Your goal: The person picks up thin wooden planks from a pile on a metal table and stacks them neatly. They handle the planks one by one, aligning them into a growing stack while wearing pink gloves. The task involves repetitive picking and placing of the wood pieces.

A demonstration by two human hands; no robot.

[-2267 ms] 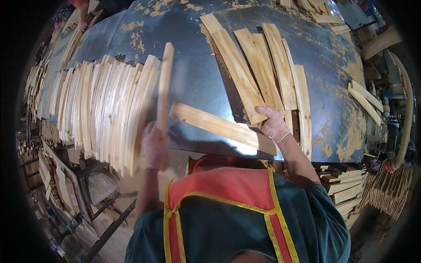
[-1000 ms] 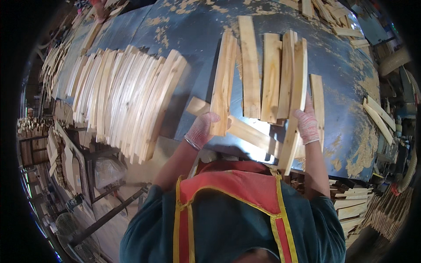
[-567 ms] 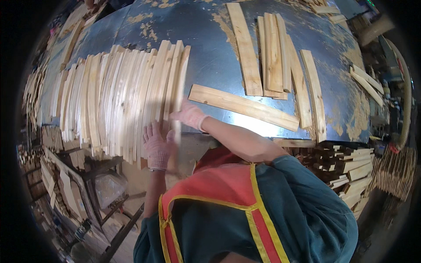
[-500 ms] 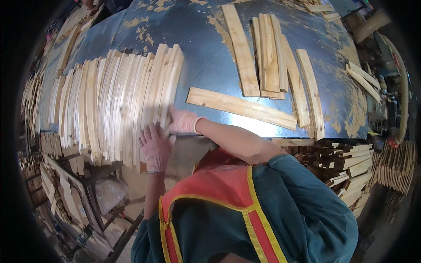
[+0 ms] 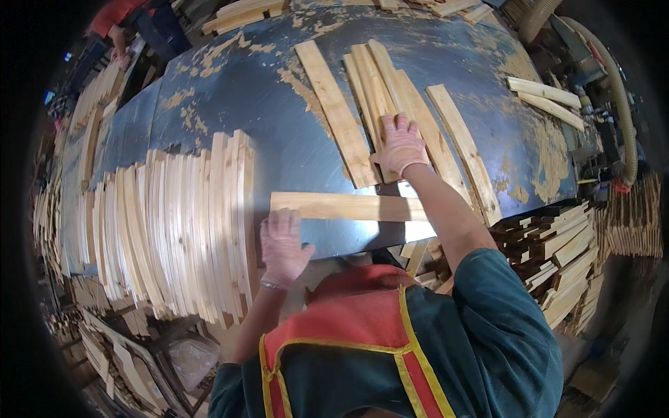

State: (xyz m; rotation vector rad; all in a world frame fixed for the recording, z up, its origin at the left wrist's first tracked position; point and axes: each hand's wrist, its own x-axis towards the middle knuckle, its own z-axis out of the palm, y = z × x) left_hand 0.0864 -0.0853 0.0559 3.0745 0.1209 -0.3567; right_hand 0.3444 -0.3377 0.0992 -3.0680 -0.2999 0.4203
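Observation:
My left hand (image 5: 284, 248), in a pale pink glove, lies with its fingers stretched out over the left end of a single wooden board (image 5: 334, 206). That board lies crosswise near the front edge of the metal table (image 5: 279, 153). On a small pile of boards (image 5: 369, 78) farther right rests my right hand (image 5: 401, 146), gloved too, palm down and fingers apart. A separate board (image 5: 334, 111) lies left of the pile, and another board (image 5: 463, 150) to its right. Beside my left hand stands a long row of wooden strips (image 5: 188, 230), packed side by side.
Sawdust (image 5: 540, 157) is scattered over the table. Two strips (image 5: 547, 94) lie at its right side, near a ribbed hose (image 5: 620, 97). Stacked timber (image 5: 557, 251) stands below the right edge. At the far left, another person (image 5: 143, 28) handles wood.
My right hand has left the row of strips and moved right onto the board pile. My left hand has shifted from the row to the crosswise board's end. The view has shifted.

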